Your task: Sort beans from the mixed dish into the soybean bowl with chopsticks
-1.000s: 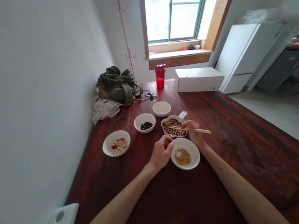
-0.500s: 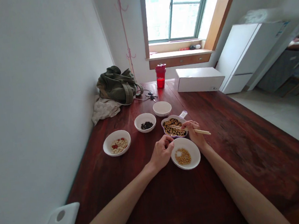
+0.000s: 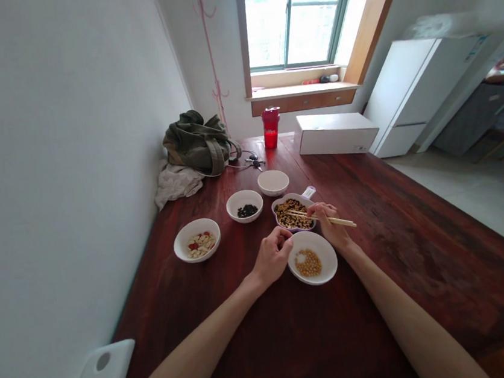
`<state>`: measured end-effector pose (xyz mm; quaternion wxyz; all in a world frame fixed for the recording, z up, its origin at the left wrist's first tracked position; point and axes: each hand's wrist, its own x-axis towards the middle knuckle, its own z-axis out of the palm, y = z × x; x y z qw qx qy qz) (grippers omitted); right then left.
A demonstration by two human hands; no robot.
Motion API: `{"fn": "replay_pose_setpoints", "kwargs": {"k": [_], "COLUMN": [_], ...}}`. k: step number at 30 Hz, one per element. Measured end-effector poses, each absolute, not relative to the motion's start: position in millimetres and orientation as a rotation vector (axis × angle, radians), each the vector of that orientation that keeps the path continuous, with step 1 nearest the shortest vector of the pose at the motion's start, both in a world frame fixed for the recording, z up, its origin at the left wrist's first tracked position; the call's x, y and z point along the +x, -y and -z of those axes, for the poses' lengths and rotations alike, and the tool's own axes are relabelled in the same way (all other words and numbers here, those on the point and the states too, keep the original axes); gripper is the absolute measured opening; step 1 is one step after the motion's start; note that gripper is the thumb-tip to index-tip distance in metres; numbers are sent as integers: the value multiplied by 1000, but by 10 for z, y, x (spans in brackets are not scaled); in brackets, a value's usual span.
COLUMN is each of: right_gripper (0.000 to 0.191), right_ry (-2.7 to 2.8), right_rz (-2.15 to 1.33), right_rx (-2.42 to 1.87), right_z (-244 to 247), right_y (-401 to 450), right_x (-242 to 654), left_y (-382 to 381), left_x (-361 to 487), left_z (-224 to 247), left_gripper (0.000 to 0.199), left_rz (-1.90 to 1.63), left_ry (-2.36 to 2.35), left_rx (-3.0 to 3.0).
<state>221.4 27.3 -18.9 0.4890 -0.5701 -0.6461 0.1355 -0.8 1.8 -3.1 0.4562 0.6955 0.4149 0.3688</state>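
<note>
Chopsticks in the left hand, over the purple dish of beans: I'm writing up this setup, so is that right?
Wrong hand: the head view shows the chopsticks held in the right hand, over the purple dish.

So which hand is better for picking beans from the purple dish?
Right, probably: the right hand holds the chopsticks, tips over the purple dish. The left hand shows no tool.
</note>
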Motion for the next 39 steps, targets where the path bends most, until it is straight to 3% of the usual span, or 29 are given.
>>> {"fn": "replay_pose_setpoints", "kwargs": {"k": [29,39], "right_gripper": [57,59], "right_ry": [1582,1231], "right_rz": [-201,-484], "right_rx": [-1389,-1267], "right_z": [133,246], "right_y": [-247,-331], "right_x": [2191,2300], "left_y": [-20,-35], "left_x": [-10,-10], "left_z": [62,73], "left_gripper": [17,18], "left_rz": [-910,-910], "left_ry": [-1023,-1022], "left_rx": [1739,1741]}}
